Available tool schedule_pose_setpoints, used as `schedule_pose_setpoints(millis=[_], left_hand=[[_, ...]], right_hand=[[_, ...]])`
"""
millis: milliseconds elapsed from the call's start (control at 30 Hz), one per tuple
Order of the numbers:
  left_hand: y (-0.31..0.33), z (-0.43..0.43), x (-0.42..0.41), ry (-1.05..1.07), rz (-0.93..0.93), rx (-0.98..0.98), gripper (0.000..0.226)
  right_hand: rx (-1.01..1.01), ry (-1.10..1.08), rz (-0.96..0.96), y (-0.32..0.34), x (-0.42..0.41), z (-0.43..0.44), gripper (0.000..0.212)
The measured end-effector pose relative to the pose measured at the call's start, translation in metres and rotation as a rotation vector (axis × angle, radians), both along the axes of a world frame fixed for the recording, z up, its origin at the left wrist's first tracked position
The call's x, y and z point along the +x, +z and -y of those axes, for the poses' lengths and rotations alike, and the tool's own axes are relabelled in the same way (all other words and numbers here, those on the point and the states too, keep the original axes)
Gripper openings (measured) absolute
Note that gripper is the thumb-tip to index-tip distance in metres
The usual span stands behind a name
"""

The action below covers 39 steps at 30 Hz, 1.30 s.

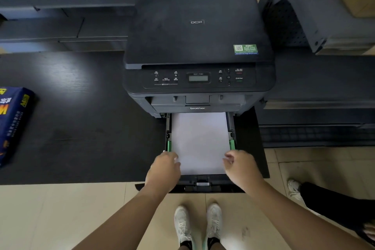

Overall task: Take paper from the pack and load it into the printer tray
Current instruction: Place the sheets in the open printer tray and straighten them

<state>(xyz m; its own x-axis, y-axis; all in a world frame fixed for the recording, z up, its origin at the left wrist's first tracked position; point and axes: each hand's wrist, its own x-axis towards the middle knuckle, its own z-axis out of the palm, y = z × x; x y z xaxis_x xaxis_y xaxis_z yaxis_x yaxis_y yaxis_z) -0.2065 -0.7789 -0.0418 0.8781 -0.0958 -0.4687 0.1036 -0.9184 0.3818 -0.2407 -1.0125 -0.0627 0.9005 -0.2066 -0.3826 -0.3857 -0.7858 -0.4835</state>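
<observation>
A black printer stands on a dark table, its paper tray pulled out toward me. A white stack of paper lies flat in the tray between two green side guides. My left hand rests at the stack's near left edge, fingers curled onto it. At the near right edge my right hand has its fingers bent at the paper's edge. Both hands look blurred. The blue paper pack lies far left on the table.
The dark table ends at its front edge just left of the tray. Grey metal shelving stands to the right of the printer. Another person's leg and shoe are on the tiled floor at right. My own shoes stand below the tray.
</observation>
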Motion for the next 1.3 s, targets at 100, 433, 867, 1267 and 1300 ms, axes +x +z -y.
schedule_pose_setpoints(millis=[100, 433, 867, 1267, 1300], left_hand=[[0.002, -0.008, 0.011, 0.22, 0.037, -0.049, 0.02], [-0.013, -0.01, 0.012, 0.42, 0.023, -0.102, 0.017], [-0.013, -0.01, 0.014, 0.552, -0.033, -0.188, 0.014], [-0.016, -0.013, 0.013, 0.53, -0.039, -0.184, 0.015], [-0.016, -0.012, 0.013, 0.523, -0.034, -0.173, 0.015]], right_hand=[[-0.058, -0.191, 0.055, 0.001, 0.003, 0.016, 0.032], [-0.062, -0.296, 0.034, -0.015, -0.001, 0.014, 0.021], [0.059, -0.248, -0.024, -0.022, 0.002, 0.019, 0.013], [0.053, -0.24, 0.021, -0.022, 0.001, 0.02, 0.016], [0.044, -0.246, 0.029, -0.022, 0.001, 0.019, 0.016]])
